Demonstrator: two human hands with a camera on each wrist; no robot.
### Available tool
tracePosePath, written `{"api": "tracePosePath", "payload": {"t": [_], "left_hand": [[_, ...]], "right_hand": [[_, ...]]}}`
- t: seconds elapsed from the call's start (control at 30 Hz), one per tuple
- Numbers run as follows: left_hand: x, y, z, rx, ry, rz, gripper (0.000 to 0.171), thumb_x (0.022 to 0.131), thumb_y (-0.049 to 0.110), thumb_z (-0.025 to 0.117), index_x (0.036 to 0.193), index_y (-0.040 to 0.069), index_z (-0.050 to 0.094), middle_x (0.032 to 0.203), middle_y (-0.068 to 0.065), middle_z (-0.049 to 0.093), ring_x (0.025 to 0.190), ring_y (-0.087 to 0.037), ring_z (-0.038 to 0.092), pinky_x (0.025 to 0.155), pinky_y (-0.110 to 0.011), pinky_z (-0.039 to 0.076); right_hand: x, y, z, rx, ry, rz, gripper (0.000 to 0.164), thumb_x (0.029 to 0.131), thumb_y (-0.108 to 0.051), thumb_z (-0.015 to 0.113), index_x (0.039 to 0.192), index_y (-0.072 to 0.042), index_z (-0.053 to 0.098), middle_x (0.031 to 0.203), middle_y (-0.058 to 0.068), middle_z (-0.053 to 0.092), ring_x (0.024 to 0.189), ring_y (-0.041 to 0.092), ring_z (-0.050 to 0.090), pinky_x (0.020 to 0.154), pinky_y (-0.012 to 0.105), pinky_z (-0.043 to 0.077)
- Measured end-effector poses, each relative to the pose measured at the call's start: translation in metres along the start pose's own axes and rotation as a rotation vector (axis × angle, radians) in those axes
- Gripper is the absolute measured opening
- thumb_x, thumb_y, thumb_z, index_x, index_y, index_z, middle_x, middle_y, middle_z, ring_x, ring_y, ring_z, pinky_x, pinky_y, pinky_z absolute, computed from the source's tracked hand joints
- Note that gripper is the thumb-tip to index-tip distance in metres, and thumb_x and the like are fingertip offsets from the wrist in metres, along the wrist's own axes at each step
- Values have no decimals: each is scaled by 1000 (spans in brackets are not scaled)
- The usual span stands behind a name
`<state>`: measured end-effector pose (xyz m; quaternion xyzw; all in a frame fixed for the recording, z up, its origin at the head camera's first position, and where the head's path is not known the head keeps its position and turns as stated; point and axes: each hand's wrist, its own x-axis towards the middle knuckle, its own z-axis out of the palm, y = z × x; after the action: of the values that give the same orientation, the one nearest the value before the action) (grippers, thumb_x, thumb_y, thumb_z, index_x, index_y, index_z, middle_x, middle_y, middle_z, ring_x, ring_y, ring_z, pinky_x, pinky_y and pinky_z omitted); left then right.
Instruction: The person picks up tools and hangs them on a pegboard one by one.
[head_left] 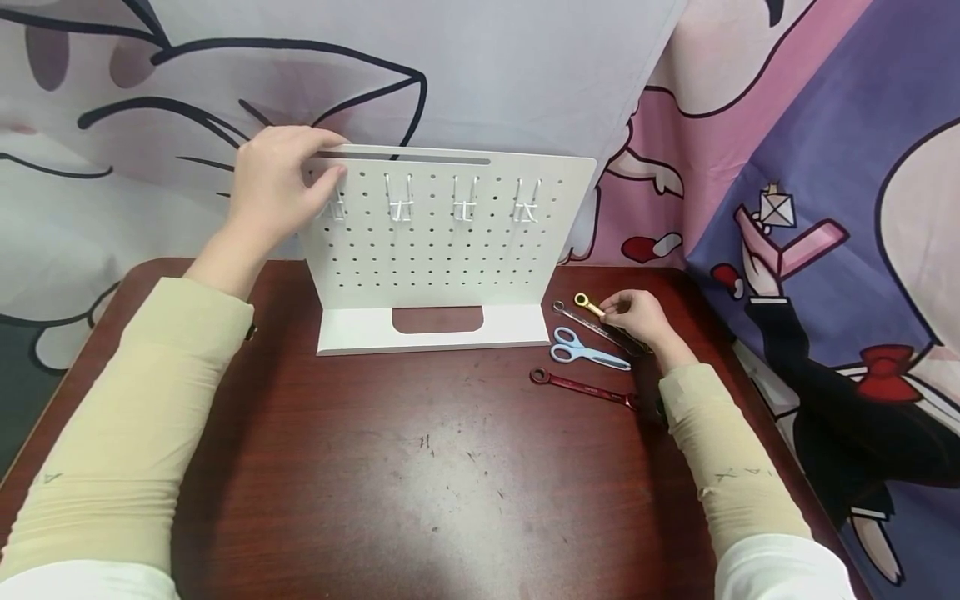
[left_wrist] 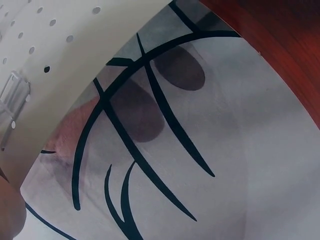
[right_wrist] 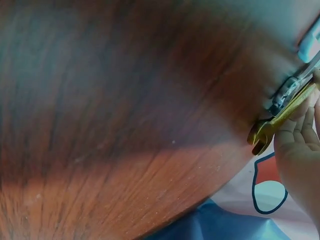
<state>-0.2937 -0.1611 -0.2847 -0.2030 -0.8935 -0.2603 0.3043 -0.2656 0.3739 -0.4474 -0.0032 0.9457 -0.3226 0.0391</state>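
My left hand (head_left: 273,179) grips the top left corner of a white pegboard (head_left: 435,295), thumb on its front face. The board stands upright on its base, with wire hooks (head_left: 401,210) in a row near the top. Far to the right, my right hand (head_left: 641,319) pinches a gold ratchet wrench (head_left: 592,307) by its shaft, its ring end pointing toward the board. In the right wrist view, the open end of the gold wrench (right_wrist: 262,136) sticks out past the fingers. Beside it lies a silver wrench (head_left: 583,321), partly hidden near the hand.
Blue-handled scissors (head_left: 588,353) and a dark red wrench (head_left: 585,387) lie on the brown table (head_left: 420,475), nearer to me than the silver wrench. Printed cloth (head_left: 525,75) hangs behind the table and along its right side.
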Motion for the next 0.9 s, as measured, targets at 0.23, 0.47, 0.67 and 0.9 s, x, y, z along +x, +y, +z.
{"api": "tracePosePath", "payload": {"t": [0.23, 0.47, 0.67, 0.9], "left_hand": [[-1, 0, 0, -9, 12, -1, 26, 97, 8, 70, 122, 3, 76, 121, -20, 78, 118, -44, 69, 101, -61, 51], [-1, 0, 1, -5, 12, 0, 27, 97, 9, 70, 122, 3, 76, 122, -19, 78, 118, -43, 69, 102, -60, 51], [0, 1, 1, -9, 11, -3, 26, 97, 9, 70, 122, 4, 76, 122, -19, 78, 120, -43, 69, 103, -60, 51], [-1, 1, -1, -7, 8, -3, 26, 97, 9, 70, 123, 3, 76, 122, -19, 78, 120, -43, 69, 104, -60, 51]], "right_hand": [[0, -1, -1, -33, -20, -2, 21, 92, -5, 75, 108, 9, 76, 96, 24, 76, 75, 4, 60, 69, 13, 46], [-2, -2, 1, -82, 15, 4, 20, 92, -11, 74, 102, 6, 78, 88, 17, 77, 74, 7, 60, 71, 19, 45], [-5, -4, 4, -92, 91, -26, 16, 94, -9, 73, 101, 4, 79, 88, 18, 77, 73, 7, 58, 70, 19, 44], [-10, -20, -2, -25, 170, -60, 14, 95, -8, 75, 102, 3, 79, 92, 20, 77, 70, 7, 54, 61, 17, 42]]}}
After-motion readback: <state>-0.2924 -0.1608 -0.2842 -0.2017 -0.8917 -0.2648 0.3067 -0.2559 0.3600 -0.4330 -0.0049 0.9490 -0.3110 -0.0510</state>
